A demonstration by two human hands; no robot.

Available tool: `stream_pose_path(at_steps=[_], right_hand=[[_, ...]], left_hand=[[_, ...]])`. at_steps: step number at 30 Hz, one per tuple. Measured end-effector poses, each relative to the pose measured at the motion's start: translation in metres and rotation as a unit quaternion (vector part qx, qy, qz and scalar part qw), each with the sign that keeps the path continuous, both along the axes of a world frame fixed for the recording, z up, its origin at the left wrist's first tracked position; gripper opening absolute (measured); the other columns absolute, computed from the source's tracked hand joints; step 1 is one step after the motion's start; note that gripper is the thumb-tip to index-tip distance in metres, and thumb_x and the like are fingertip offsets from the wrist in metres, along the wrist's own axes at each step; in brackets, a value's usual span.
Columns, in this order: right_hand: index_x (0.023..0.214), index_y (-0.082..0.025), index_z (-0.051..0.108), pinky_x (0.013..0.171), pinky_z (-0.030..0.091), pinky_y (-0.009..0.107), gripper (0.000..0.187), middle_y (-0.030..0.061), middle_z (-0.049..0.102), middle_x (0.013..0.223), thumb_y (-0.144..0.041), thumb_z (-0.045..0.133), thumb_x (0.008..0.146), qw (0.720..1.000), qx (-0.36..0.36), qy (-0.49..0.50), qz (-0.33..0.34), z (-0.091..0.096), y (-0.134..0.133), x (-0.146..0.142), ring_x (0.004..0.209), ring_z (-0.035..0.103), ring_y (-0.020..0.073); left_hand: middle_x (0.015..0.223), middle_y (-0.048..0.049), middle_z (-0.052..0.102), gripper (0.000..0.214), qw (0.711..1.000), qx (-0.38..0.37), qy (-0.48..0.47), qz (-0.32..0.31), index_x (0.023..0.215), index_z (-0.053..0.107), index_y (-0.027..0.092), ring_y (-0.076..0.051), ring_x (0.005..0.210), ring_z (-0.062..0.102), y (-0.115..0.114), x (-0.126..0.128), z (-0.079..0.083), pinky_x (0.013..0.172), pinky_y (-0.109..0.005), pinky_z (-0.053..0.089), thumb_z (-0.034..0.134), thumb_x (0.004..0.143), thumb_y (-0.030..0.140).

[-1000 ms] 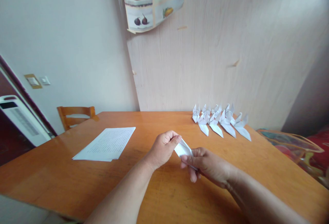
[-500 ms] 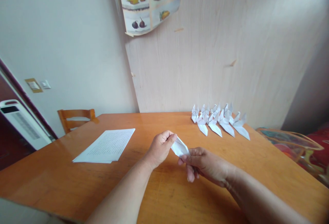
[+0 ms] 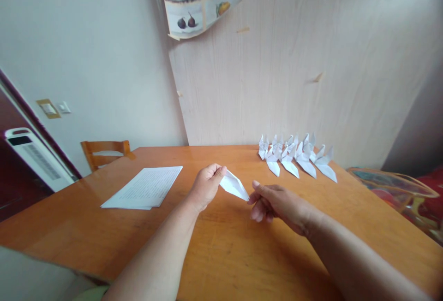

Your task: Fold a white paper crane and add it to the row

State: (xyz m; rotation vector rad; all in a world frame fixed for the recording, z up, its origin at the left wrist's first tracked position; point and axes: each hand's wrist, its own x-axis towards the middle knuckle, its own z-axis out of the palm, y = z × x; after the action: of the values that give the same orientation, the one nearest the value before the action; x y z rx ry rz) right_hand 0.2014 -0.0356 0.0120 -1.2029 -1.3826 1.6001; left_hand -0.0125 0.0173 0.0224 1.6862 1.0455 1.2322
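My left hand (image 3: 206,185) pinches one end of a folded white paper piece (image 3: 234,185) above the wooden table (image 3: 221,245). The paper's pointed far tip reaches toward my right hand (image 3: 273,202), which hovers just right of it with fingers loosely curled and holding nothing. A row of several finished white paper cranes (image 3: 296,158) stands at the back of the table near the wall.
A stack of printed sheets (image 3: 145,188) lies on the left part of the table. A wooden chair (image 3: 105,151) stands behind the table's left corner. A white heater (image 3: 34,158) is at far left. A colourful glass dish (image 3: 391,185) sits off the right edge.
My right hand has let go of the folded paper and drawn slightly right. My left hand has lifted the paper up and a little left.
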Motion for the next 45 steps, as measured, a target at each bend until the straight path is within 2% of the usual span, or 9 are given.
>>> stream_pose_path(at_steps=[2,8,14,19,25,33,36,40,45], right_hand=[[0.081,-0.014,0.064,0.051,0.038,0.025,0.056,0.0099,0.07,0.069,-0.067,0.047,0.089,1.0,0.017,0.003,-0.026,0.002,0.001,-0.001,0.058,0.062,0.0151],[0.072,-0.017,0.059,0.053,0.036,0.025,0.052,-0.001,0.053,0.062,-0.065,0.051,0.088,0.997,0.073,0.034,0.01,0.0,-0.004,-0.01,0.055,0.048,0.0112],[0.07,-0.019,0.054,0.049,0.027,0.025,0.047,-0.0053,0.042,0.056,-0.063,0.055,0.085,0.99,0.139,0.0,0.031,-0.006,-0.002,-0.013,0.051,0.035,0.0096],[0.066,-0.019,0.053,0.052,0.033,0.025,0.043,-0.0034,0.046,0.056,-0.057,0.053,0.087,0.985,0.154,-0.068,0.025,-0.002,-0.002,-0.011,0.053,0.041,0.0111],[0.066,-0.018,0.059,0.057,0.037,0.026,0.036,0.0007,0.059,0.06,-0.044,0.053,0.09,0.981,0.157,-0.105,0.036,0.005,-0.007,-0.009,0.055,0.049,0.0118],[0.069,-0.017,0.063,0.058,0.039,0.027,0.028,0.0036,0.067,0.064,-0.039,0.057,0.087,0.984,0.143,-0.098,0.045,-0.006,-0.002,-0.008,0.059,0.057,0.0141],[0.072,-0.017,0.063,0.057,0.038,0.028,0.031,0.0038,0.067,0.063,-0.042,0.055,0.088,0.985,0.133,-0.107,0.005,-0.006,-0.002,-0.009,0.059,0.057,0.0144],[0.078,-0.016,0.065,0.059,0.04,0.029,0.048,0.0065,0.068,0.069,-0.059,0.046,0.091,0.988,0.121,-0.077,-0.05,-0.004,-0.004,-0.012,0.062,0.058,0.0156],[0.086,-0.015,0.064,0.058,0.04,0.027,0.046,0.009,0.071,0.077,-0.061,0.057,0.086,0.998,0.056,0.03,0.0,-0.012,-0.007,-0.018,0.068,0.06,0.0168]], left_hand=[[0.067,0.0026,0.052,0.038,1.0,-0.005,0.021,-0.022,0.077,0.055,0.016,-0.011,0.062,0.046,-0.002,0.003,-0.003,0.06,-0.023,0.036,0.056,0.089,0.052],[0.072,0.0,0.058,0.037,0.993,-0.027,0.068,-0.094,0.08,0.058,0.016,-0.013,0.066,0.052,-0.013,0.018,-0.012,0.062,-0.025,0.04,0.055,0.09,0.052],[0.074,-0.0003,0.057,0.037,0.99,-0.023,0.095,-0.104,0.08,0.058,0.016,-0.013,0.068,0.051,-0.018,0.024,-0.014,0.062,-0.024,0.04,0.054,0.09,0.051],[0.07,0.0028,0.049,0.038,0.991,-0.011,0.095,-0.093,0.075,0.055,0.016,-0.011,0.065,0.044,-0.016,0.021,-0.01,0.06,-0.023,0.036,0.055,0.09,0.051],[0.073,0.0014,0.053,0.037,0.996,-0.03,0.059,-0.064,0.079,0.055,0.016,-0.012,0.067,0.047,-0.009,0.009,-0.007,0.062,-0.024,0.038,0.055,0.089,0.051],[0.072,0.0014,0.054,0.036,1.0,0.001,0.019,0.01,0.077,0.055,0.016,-0.012,0.067,0.046,0.006,-0.008,-0.003,0.064,-0.024,0.036,0.056,0.089,0.05],[0.074,0.0008,0.056,0.036,1.0,0.006,0.009,0.02,0.079,0.056,0.016,-0.012,0.069,0.048,0.009,-0.012,-0.004,0.065,-0.024,0.037,0.056,0.089,0.051],[0.071,0.0019,0.054,0.037,1.0,0.005,0.01,0.01,0.079,0.056,0.016,-0.012,0.066,0.047,0.007,-0.008,-0.007,0.063,-0.024,0.036,0.056,0.088,0.052],[0.073,0.0011,0.055,0.035,1.0,-0.004,-0.003,-0.026,0.081,0.056,0.016,-0.012,0.067,0.049,0.002,0.003,-0.012,0.064,-0.024,0.038,0.057,0.088,0.051]])
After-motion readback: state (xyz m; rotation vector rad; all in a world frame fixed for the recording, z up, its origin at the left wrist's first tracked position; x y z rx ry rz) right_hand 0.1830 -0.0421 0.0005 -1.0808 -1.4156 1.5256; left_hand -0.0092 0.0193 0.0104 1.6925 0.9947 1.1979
